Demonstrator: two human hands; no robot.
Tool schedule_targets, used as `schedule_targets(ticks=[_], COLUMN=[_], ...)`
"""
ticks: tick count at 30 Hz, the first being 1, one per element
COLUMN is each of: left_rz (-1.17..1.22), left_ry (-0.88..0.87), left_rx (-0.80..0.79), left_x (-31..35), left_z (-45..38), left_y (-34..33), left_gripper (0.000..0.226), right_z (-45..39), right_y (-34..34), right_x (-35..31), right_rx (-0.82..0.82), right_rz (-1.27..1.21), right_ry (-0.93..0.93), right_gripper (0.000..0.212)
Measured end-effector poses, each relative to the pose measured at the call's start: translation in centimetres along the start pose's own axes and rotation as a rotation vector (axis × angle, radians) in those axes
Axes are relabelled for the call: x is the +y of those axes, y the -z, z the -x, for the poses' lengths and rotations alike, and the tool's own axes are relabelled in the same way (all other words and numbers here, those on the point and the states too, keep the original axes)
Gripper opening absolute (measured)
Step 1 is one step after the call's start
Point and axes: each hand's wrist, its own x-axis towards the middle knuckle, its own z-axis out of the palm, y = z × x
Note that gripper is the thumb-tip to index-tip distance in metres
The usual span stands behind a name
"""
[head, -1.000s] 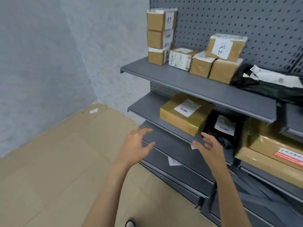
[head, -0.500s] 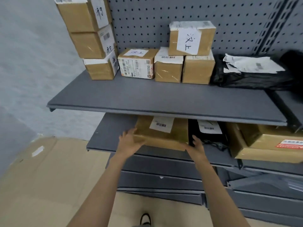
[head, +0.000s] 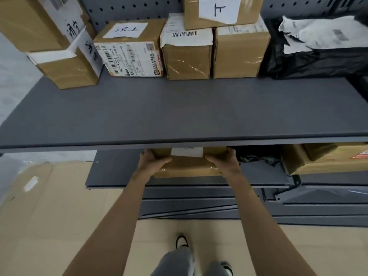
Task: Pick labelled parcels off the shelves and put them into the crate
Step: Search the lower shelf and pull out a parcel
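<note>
progress was early: left hand (head: 152,162) and right hand (head: 224,161) gripped the ends of a labelled parcel (head: 188,166) on the lower shelf (head: 111,172), not yet carried to a crate, which was out of view.

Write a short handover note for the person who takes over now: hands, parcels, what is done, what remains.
Left hand grips the parcel's left end; right hand grips its right end.
The parcel sits on the lower shelf, partly under the upper shelf.
Done: parcel gripped, not yet clear of the shelf.
Left: pull it out, put it into the crate, which is not in view. More parcels stay on both shelves.
</note>
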Motion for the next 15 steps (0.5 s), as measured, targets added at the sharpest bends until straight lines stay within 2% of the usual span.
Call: schedule_targets(ticks=[2, 5, 8, 12, 15], left_rz=[-0.075, -0.101, -0.065, 0.015, 0.041], left_ry=[0.034, 0.051, 0.082, 0.089, 0.062], left_rx=[0.005, -0.054, -0.079, -0.079, -0.056], left_x=[-0.5, -1.9, -3.6, -5.1, -6.0], left_z=[1.5, 4.5, 7.3, 10.3, 11.8], left_y=[0.1, 0.0, -0.2, -1.1, -2.0], left_gripper=[0.084, 0.097, 0.098, 0.105, 0.102], right_z=[1.2, 3.9, 6.2, 8.5, 9.6], right_y=[0.6, 1.4, 2.1, 2.7, 3.2], right_x=[0.6, 2.3, 4.1, 6.3, 7.3], right_rx=[-0.017, -0.066, -0.112, -0.144, -0.123], right_rz=[0.051, 0.186, 0.285, 0.212, 0.251], right_ry=[0.004, -0.037, -0.101, -0.100, -0.091], right_gripper=[0.096, 0.099, 0.104, 0.111, 0.112])
